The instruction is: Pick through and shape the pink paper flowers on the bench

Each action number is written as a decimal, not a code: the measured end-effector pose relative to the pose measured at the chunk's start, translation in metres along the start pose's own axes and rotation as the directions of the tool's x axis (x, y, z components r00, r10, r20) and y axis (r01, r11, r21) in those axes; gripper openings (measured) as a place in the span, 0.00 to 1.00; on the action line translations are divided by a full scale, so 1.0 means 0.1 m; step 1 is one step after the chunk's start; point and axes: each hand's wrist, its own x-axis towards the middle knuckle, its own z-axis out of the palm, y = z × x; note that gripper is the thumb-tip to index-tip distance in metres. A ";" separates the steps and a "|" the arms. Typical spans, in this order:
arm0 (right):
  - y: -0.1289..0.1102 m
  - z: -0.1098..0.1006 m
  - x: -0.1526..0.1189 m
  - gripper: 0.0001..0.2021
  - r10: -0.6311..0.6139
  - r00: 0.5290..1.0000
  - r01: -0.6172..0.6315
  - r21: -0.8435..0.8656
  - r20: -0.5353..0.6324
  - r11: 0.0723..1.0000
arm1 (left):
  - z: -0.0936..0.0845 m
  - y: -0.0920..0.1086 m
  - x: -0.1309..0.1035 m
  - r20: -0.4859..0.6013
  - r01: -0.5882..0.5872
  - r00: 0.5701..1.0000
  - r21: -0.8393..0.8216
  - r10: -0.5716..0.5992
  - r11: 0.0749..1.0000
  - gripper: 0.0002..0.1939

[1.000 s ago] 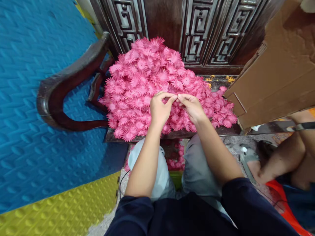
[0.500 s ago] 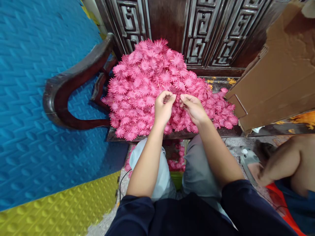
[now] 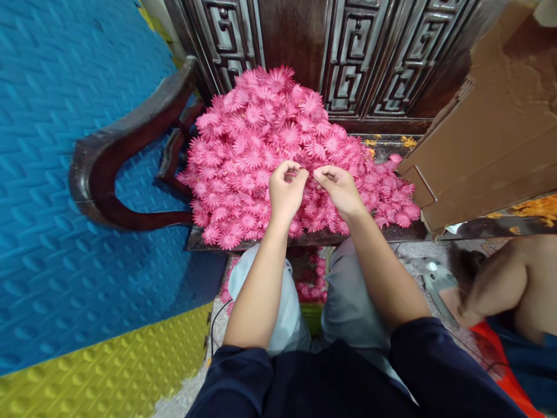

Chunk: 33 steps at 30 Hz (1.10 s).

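A large heap of pink artificial flower heads (image 3: 248, 157) covers the dark wooden seat (image 3: 361, 235) before me. Over the heap's middle, my left hand (image 3: 288, 188) has its thumb and index finger pinched together. Close by on its right, my right hand (image 3: 338, 188) is also pinched, its fingertips facing the left ones across a narrow gap. Whatever lies between the fingertips is too small to make out against the pink petals.
A curved wooden armrest (image 3: 93, 174) stands left, beside blue matting (image 3: 39, 232). Cardboard (image 3: 491, 133) leans at the right, near orange pieces (image 3: 539, 208). Another person's leg (image 3: 505, 284) is at the lower right. Carved wooden panels (image 3: 357, 58) rise behind the heap.
Both my hands have shifted very slightly left in the view, still pinched. The view itself has moved a little. The heap looks the same.
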 end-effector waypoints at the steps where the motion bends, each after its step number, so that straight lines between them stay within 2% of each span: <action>1: 0.00 0.00 0.00 0.16 0.004 1.000 -0.004 0.000 -0.002 1.000 | 0.00 0.01 0.00 -0.006 -0.001 1.000 -0.002 0.001 1.000 0.07; 5: 0.01 -0.01 0.01 0.18 0.025 0.999 -0.024 0.011 -0.045 1.000 | -0.01 0.04 0.00 -0.002 -0.009 1.000 -0.038 0.009 0.999 0.10; 8: 0.01 -0.02 0.01 0.18 0.027 0.999 -0.027 0.003 -0.040 1.000 | -0.02 0.04 0.01 0.010 0.016 1.000 -0.093 -0.015 0.996 0.08; 11: 0.00 -0.02 0.00 0.18 0.022 0.999 -0.022 0.009 -0.033 1.000 | -0.02 0.03 0.01 0.073 0.050 0.996 -0.123 -0.041 0.991 0.07; 15: 0.01 -0.02 0.00 0.16 0.019 0.999 -0.019 0.014 -0.039 1.000 | -0.03 -0.01 0.02 0.143 0.030 0.989 -0.060 -0.021 0.998 0.07; 23: 0.00 -0.02 0.00 0.14 0.043 0.996 -0.044 -0.005 -0.078 0.999 | -0.04 -0.01 0.02 0.144 -0.012 0.990 0.037 0.007 0.999 0.03; 29: 0.00 -0.02 -0.01 0.13 0.058 0.994 -0.057 0.012 -0.091 0.998 | -0.04 0.04 -0.02 0.103 -0.108 0.990 0.115 0.097 0.987 0.04; 33: -0.02 0.00 -0.02 0.11 0.075 0.996 -0.072 0.064 -0.051 0.995 | -0.03 0.05 -0.02 0.091 -0.022 0.996 0.016 0.020 1.000 0.01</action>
